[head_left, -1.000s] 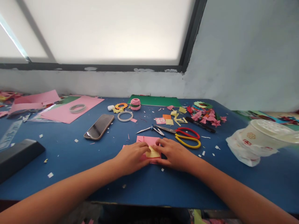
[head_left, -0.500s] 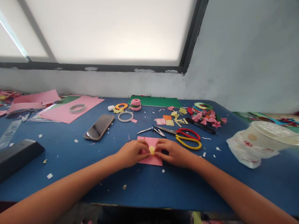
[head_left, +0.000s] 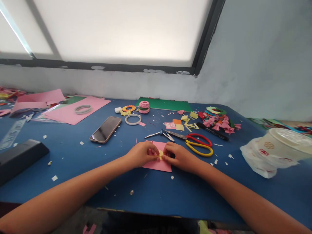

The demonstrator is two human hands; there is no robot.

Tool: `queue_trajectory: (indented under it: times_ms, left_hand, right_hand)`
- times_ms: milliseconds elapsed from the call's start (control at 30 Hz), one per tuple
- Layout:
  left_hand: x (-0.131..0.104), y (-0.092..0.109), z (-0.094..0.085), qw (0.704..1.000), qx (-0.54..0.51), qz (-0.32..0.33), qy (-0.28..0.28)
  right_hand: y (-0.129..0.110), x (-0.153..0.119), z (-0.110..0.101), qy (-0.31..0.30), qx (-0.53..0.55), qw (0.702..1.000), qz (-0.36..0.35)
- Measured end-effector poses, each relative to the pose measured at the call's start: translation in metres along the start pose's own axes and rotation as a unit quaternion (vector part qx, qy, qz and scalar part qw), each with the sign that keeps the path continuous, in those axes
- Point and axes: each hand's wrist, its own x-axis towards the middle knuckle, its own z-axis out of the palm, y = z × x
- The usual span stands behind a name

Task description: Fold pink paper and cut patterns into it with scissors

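A small piece of yellow paper [head_left: 161, 154] sits between my hands, over a pink paper square [head_left: 159, 166] on the blue table. My left hand [head_left: 143, 154] pinches the yellow paper from the left side. From the right, my right hand [head_left: 179, 156] has its thumb and finger closed on the same piece. The fingertips hide much of it, so its folds are hard to make out. Just beyond the pink square lie an open drawing compass [head_left: 161, 132] and scissors [head_left: 195, 140] with red and yellow handles.
A phone [head_left: 106, 130], a tape roll [head_left: 133, 119] and pink paper rings [head_left: 144, 107] lie at the left and back. Folded paper pieces [head_left: 219, 122], a black marker [head_left: 213, 131] and a bagged white cup [head_left: 275, 149] are on the right. Paper scraps are scattered about.
The whole view has shifted slightly, with things appearing a little further right. Both hands stay on the yellow paper, and the fingers have moved only a little.
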Motion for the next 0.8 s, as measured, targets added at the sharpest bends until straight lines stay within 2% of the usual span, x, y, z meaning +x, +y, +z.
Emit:
queue_trajectory:
  times_ms: [200, 400, 533, 633, 800]
  left_hand:
    - [-0.002, 0.001, -0.001, 0.999, 0.019, 0.05, -0.009]
    - [-0.002, -0.004, 0.0, 0.997, 0.036, 0.062, -0.02]
    - [-0.003, -0.005, 0.0, 0.991, 0.093, 0.093, -0.02]
    - [-0.006, 0.0, -0.002, 0.973, 0.177, 0.148, -0.026]
    - [-0.017, 0.013, -0.004, 0.905, 0.343, 0.242, -0.062]
  right_hand:
    - [0.001, 0.003, 0.002, 0.0, 0.024, 1.0, 0.01]
    - [0.001, 0.005, 0.003, -0.005, 0.028, 0.999, 0.033]
    - [-0.001, 0.005, 0.001, -0.009, 0.021, 0.999, 0.047]
    - [0.0, 0.005, 0.002, -0.011, 0.015, 0.999, 0.048]
    - [0.008, 0.003, 0.004, 0.003, 0.027, 0.998, 0.05]
